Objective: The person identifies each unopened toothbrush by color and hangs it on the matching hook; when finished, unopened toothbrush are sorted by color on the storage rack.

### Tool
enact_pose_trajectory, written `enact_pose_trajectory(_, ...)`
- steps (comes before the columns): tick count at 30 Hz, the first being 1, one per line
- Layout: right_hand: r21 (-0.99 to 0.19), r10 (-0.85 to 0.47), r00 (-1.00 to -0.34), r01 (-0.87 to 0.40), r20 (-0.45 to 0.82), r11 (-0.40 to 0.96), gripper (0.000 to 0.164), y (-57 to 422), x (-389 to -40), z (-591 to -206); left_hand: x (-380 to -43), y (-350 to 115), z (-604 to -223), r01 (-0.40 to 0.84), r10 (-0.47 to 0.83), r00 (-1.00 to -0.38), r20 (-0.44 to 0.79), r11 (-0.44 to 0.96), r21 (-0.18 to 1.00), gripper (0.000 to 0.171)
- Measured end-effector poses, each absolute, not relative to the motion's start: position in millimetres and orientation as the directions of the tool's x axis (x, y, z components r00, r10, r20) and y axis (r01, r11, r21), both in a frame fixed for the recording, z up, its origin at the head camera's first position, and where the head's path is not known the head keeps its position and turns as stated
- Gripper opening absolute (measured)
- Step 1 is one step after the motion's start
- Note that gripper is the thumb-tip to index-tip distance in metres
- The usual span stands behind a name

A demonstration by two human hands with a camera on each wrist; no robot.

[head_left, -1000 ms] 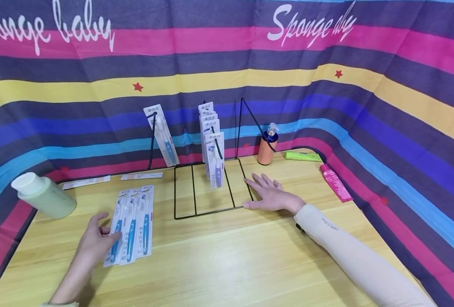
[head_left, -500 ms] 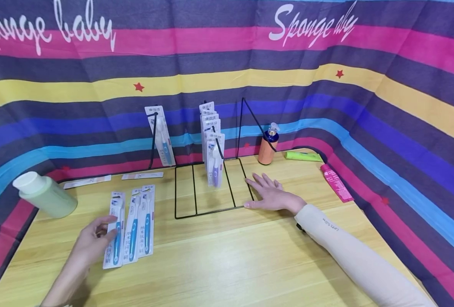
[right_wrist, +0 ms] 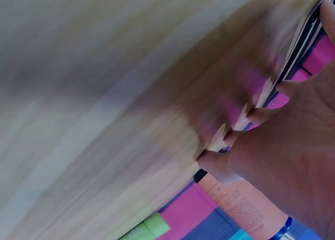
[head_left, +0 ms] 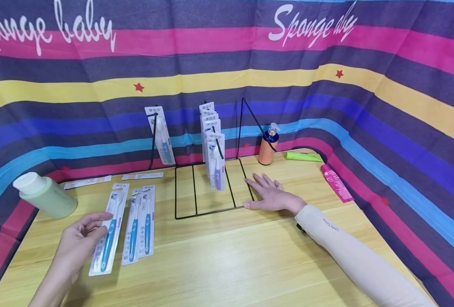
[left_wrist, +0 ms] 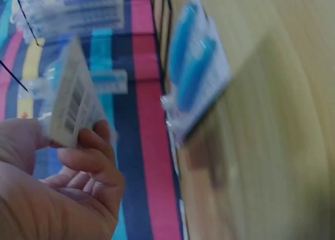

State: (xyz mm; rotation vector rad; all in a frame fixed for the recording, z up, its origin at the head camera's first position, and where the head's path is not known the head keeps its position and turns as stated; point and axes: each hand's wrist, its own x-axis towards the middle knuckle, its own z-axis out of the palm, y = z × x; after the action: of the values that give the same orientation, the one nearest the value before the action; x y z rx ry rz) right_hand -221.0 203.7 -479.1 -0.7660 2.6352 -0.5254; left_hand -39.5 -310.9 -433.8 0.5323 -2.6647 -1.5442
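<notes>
My left hand (head_left: 75,244) pinches a packaged blue toothbrush (head_left: 111,234) by its left edge, thumb on one face and fingers behind. In the left wrist view the card back of this toothbrush pack (left_wrist: 75,106) shows a barcode, raised off the table. Just right of it, two more blue toothbrush packs (head_left: 147,228) lie overlapping on the wood. My right hand (head_left: 267,195) rests spread and flat at the right side of the black wire rack (head_left: 211,212), fingertips on its base. Several purple toothbrush packs (head_left: 217,168) hang on its middle hook, and one blue toothbrush pack (head_left: 161,138) on the left hook.
A pale green bottle (head_left: 52,200) lies tilted at the left. Two flat packs (head_left: 88,182) lie along the back edge. Behind the right hand are an orange pump bottle (head_left: 266,151), a green tube (head_left: 303,156) and a pink tube (head_left: 336,183). Striped cloth (head_left: 211,59) walls the table.
The left hand has taken the leftmost toothbrush pack, lifted it and drawn it left, apart from the other two. The hanging packs sway slightly. The right hand stays in place.
</notes>
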Motion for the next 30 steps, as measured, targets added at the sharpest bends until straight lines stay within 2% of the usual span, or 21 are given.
enact_pose_trajectory(3,-0.430,-0.567,-0.795,-0.444,-0.216,0.786,0.098,204,-221,-480,-35,-299,-427,-0.218,-0.290,-0.951,-0.104,0.395,0.892,0.034)
enact_pose_trajectory(7,-0.428,-0.566,-0.796,-0.444,-0.214,0.787,0.098,204,-221,-480,-31,-283,-419,-0.072,-0.266,-0.964,0.008,0.289,0.955,0.035)
enact_pose_trajectory(11,-0.430,-0.563,-0.800,-0.443,-0.206,0.787,0.098,204,-221,-478,-29,-266,-412,0.082,-0.248,-0.957,0.151,0.269,0.960,0.034)
enact_pose_trajectory(14,-0.439,-0.569,-0.795,-0.444,-0.208,0.781,0.098,204,-221,-479,-25,-252,-407,0.189,-0.242,-0.934,0.264,0.294,0.937,0.031)
enact_pose_trajectory(21,-0.445,-0.575,-0.790,-0.446,-0.212,0.777,0.099,204,-220,-483,-15,-222,-401,0.464,-0.141,-0.858,0.494,0.199,0.863,0.026)
enact_pose_trajectory(25,-0.453,-0.575,-0.790,-0.443,-0.210,0.774,0.098,205,-220,-482,-17,-210,-403,0.551,-0.055,-0.810,0.583,0.269,0.790,0.029)
enact_pose_trajectory(30,-0.443,-0.571,-0.793,-0.443,-0.212,0.779,0.097,206,-220,-481,-25,-202,-409,0.551,-0.011,-0.812,0.584,0.318,0.772,0.031)
